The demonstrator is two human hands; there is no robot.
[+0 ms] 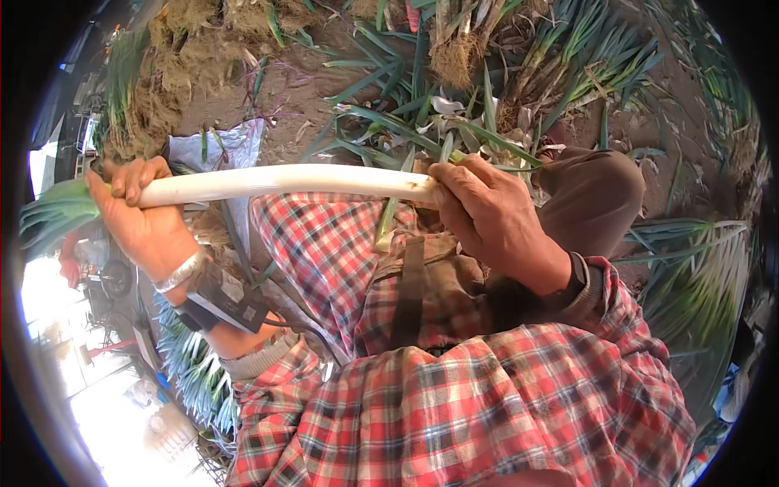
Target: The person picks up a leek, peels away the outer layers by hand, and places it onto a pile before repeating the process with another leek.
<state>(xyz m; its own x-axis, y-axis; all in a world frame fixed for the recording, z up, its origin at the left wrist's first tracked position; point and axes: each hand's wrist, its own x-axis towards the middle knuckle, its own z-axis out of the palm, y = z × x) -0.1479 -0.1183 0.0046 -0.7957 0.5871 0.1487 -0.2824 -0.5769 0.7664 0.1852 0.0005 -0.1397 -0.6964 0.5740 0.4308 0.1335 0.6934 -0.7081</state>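
A long green onion [284,180] with a thick, bare white shaft lies level across the upper middle of the head view. My left hand [146,223] is wrapped round it where the white turns green, and its green leaves [61,213] stick out past that hand to the left. At the other end, my right hand [499,215] grips the shaft between thumb and fingers. A small brownish patch shows on the shaft beside the right thumb. What lies inside the right palm is hidden.
Loose green leaves and peelings [406,122] litter the ground ahead. Bundles of unpeeled onions with roots [454,61] lie at the far side. More onions are heaped at the right [698,284] and lower left [195,365]. A pale sheet [231,146] lies beyond my left arm.
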